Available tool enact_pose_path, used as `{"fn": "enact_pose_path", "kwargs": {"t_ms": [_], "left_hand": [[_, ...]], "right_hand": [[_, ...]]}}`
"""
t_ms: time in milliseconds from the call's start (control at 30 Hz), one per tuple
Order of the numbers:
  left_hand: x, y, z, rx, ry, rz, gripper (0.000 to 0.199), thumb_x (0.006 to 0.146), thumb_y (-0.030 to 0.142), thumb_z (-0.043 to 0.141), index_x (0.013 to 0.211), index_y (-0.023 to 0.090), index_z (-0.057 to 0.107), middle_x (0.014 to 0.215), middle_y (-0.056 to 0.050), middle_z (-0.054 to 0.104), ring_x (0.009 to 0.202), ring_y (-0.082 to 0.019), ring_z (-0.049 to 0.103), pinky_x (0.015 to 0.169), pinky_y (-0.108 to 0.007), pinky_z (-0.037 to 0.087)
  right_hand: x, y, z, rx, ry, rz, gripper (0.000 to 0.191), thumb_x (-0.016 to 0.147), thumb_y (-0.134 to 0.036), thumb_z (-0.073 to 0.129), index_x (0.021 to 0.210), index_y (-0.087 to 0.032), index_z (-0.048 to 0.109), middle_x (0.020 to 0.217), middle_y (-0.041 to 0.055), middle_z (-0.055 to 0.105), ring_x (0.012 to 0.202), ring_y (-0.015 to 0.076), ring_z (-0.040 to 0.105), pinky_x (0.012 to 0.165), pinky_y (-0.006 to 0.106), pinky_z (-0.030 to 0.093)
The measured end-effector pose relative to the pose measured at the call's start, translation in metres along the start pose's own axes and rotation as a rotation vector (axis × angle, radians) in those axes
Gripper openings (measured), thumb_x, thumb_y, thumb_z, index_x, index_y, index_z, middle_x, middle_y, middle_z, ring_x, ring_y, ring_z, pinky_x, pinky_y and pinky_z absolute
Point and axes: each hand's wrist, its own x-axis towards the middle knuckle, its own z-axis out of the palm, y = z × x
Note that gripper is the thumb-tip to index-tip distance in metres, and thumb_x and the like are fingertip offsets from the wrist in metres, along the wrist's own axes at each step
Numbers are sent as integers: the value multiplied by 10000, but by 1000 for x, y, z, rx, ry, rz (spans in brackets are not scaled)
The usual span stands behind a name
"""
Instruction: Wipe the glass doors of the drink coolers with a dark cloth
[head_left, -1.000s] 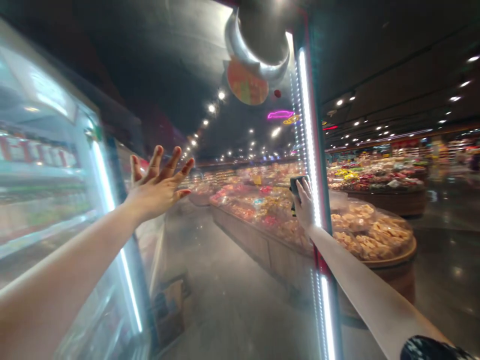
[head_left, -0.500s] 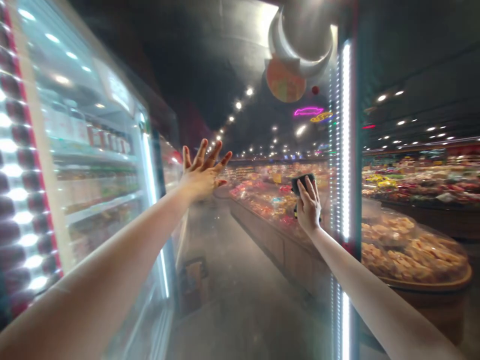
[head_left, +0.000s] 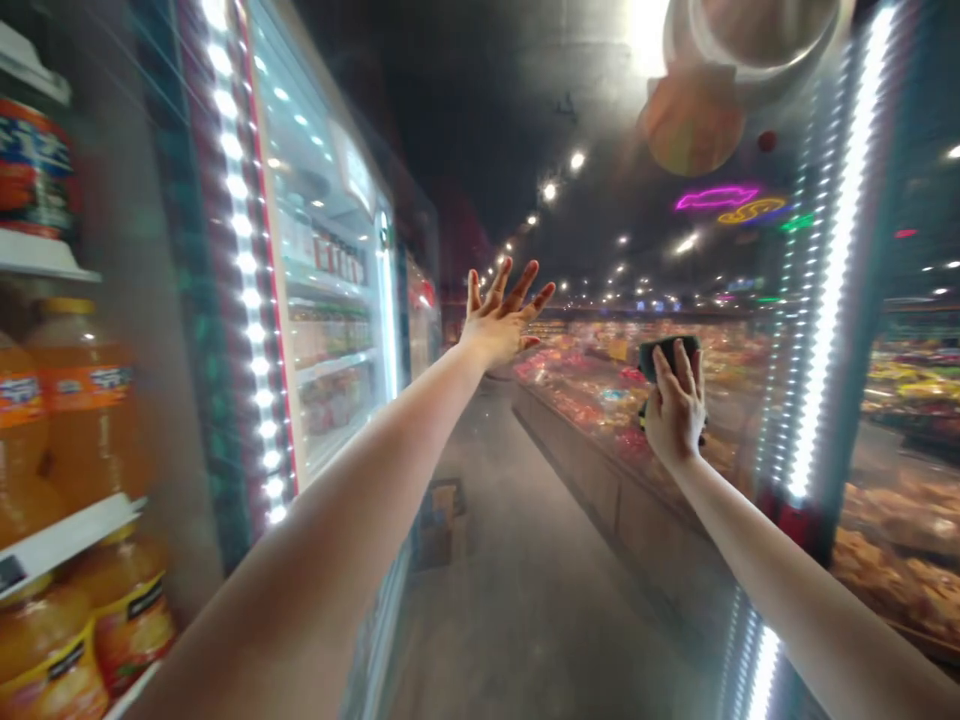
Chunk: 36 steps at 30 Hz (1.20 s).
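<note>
My left hand point(head_left: 499, 325) is stretched out ahead, fingers spread, palm turned away toward what looks like a clear glass door. Nothing shows in it. To its right, my right hand point(head_left: 677, 412) presses a dark sponge-like pad point(head_left: 648, 360) with its fingers, apparently against the same glass. Bits of black and yellow show beside the palm, too small to name. A bright light strip point(head_left: 840, 250) runs up the door's right edge, tilted, with my right forearm crossing in front of it.
At left, shelves hold bottles of orange drink point(head_left: 82, 400). Beyond a lit post point(head_left: 244, 260) stands a glass-fronted cooler point(head_left: 334, 370) with bottles. An aisle floor point(head_left: 517, 600) stretches ahead past a box-like object point(head_left: 442, 520). A long produce counter point(head_left: 600, 475) lines the right.
The view has turned left, bringing the orange drink bottles into sight and shifting the scene rightward. Both hands keep nearly the same pose; the door's light strip now leans.
</note>
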Motion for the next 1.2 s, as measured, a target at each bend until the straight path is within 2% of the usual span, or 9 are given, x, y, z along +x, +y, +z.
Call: {"fn": "enact_pose_path", "kwargs": {"t_ms": [133,267,400,533,633,767,867,1000,1200], "left_hand": [[-1,2,0,-13,-1,1,783,962,520,515,1608,431,80,1715,98,125,1574,-306,-149,1252,-623,-79],[-1,0,1,-26,3,-10,774,964,507,512,1603,448,79,1714,103,121,1581,-305,-113,1256,-618,-68],[0,-4,4,-13,20,-6,804,951,530,527,1601,447,62,1716,106,19,1575,-318,-133,1237,-645,-103],[0,-6,6,4,42,19,784,959,533,500,1596,449,51,1709,114,98,1569,-295,-163,1244,-642,-81],[0,-6,6,13,45,23,782,960,539,493,1599,436,54,1705,107,141,1565,-283,-180,1247,-637,-75],[-1,-6,5,8,26,7,784,957,523,510,1601,438,69,1705,102,150,1571,-278,-159,1250,-623,-83],[0,-5,4,-9,15,16,772,964,498,506,1601,439,74,1708,96,141,1575,-278,-142,1252,-620,-73],[1,-5,-1,-35,-13,12,684,993,496,439,1600,438,129,1712,108,72,1570,-280,-159,1246,-629,-73],[-24,-40,-22,-5,-46,34,729,976,419,502,1611,392,145,1716,71,-1,1580,-257,-104,1265,-562,-36]], "right_hand": [[-12,-41,10,0,-180,-136,623,950,-147,479,1545,-324,434,1661,24,321,1570,327,155,1217,618,316],[-52,-33,-7,49,-446,-461,636,930,-73,487,1445,-443,540,1565,-61,482,1520,252,330,1242,526,332],[-37,-20,-7,65,-298,-347,609,951,-93,459,1460,-421,528,1563,-23,489,1493,253,386,1222,550,353],[-6,-66,20,24,-113,-107,630,960,-109,428,1540,-357,432,1629,25,386,1556,297,228,1208,620,333],[-14,-97,28,12,-229,-230,667,943,-119,493,1547,-390,410,1629,-7,385,1560,295,213,1229,599,314],[-40,-84,12,50,-397,-492,697,926,-68,500,1515,-435,445,1580,-53,460,1522,245,327,1249,522,325],[-34,-69,9,49,-269,-362,671,936,-58,457,1503,-416,473,1582,-40,457,1527,248,315,1229,524,355],[-8,-101,33,24,-133,-149,671,940,-73,442,1551,-348,415,1635,11,369,1565,301,186,1208,604,347],[-27,-121,27,74,-395,-466,703,943,-70,488,1535,-441,407,1606,-50,420,1532,256,302,1244,522,326]]}}
